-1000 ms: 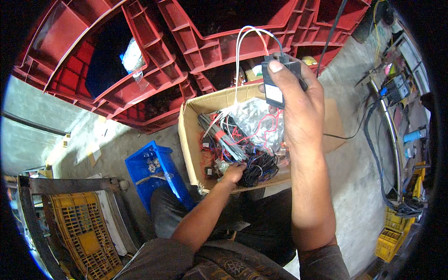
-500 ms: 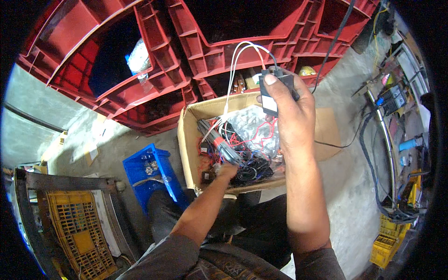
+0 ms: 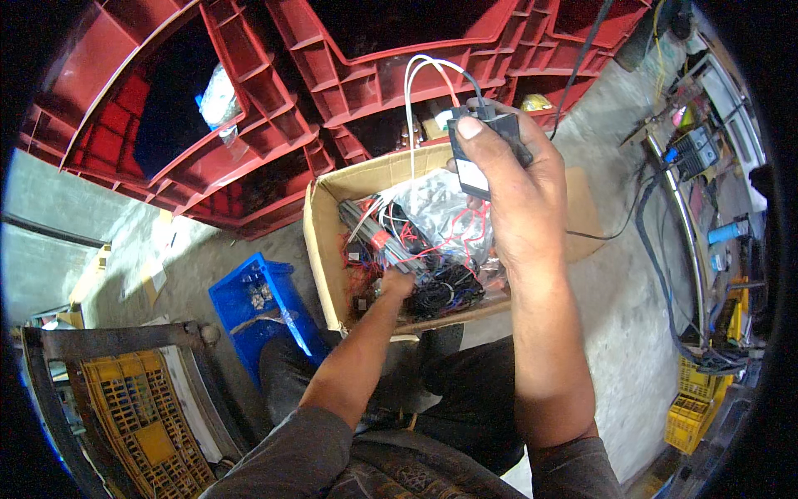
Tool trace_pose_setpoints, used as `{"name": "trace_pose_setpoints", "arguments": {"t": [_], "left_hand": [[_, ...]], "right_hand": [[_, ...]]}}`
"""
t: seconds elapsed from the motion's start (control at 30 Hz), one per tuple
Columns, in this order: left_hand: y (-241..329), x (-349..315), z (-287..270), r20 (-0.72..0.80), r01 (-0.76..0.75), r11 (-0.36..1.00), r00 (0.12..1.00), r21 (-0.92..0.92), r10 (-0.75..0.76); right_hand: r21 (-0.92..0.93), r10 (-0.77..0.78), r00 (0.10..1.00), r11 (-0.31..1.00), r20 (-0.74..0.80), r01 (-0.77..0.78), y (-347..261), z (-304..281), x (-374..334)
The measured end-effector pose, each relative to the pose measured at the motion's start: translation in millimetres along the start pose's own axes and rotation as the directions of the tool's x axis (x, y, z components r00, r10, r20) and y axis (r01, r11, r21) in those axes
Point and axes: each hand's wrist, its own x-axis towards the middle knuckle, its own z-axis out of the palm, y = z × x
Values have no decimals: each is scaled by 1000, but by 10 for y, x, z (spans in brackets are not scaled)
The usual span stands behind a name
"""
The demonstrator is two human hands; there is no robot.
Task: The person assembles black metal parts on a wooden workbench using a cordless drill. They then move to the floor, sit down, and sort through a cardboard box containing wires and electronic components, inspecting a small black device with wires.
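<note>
My right hand (image 3: 515, 179) is closed around a small black box-shaped device (image 3: 472, 158) with a white label, its thumb on the front. White, red and black wires (image 3: 426, 60) arch from the device's top, and the white one drops into a cardboard box (image 3: 320, 262). Inside that box my left hand (image 3: 397, 284) rests at the lower end of a bundle of grey strips (image 3: 366, 224) bound with red tape. Its fingers are hidden. Around it lie a coil of black cable (image 3: 449, 289), thin red wires (image 3: 349, 252) and a clear plastic bag (image 3: 445, 204).
Large red plastic crates (image 3: 278, 154) stand beyond the box. A blue bin (image 3: 241, 287) holding small parts sits to the left. At the lower left is a yellow slatted crate (image 3: 150, 407). Black cables (image 3: 657, 249) hang along the right side, near yellow crates (image 3: 690, 416).
The whole view has shifted slightly, so most things sit further left and higher. The white wire hangs straighter between the device and the box. My right hand keeps its hold.
</note>
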Motion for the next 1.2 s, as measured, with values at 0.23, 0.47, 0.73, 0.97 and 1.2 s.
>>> {"name": "trace_pose_setpoints", "arguments": {"t": [0.23,0.47,0.73,0.97,1.2], "left_hand": [[151,-156,-68,113,65,996,992,-60,-58],[-59,-163,10,107,81,996,991,20,-83],[-94,-568,446,149,-231,973,962,-16,230],[-209,-476,514,400,-373,861,889,346,224],[368,-443,-287,175,-162,927,979,338,107]], "right_hand": [[-17,15,999,1000,-28,-16,30,1,28],[-179,76,987,983,144,-49,80,-49,36],[-791,282,886,596,369,140,378,-51,169],[-836,261,901,521,347,171,435,-79,237],[-884,315,896,443,312,152,639,-283,267]]}}
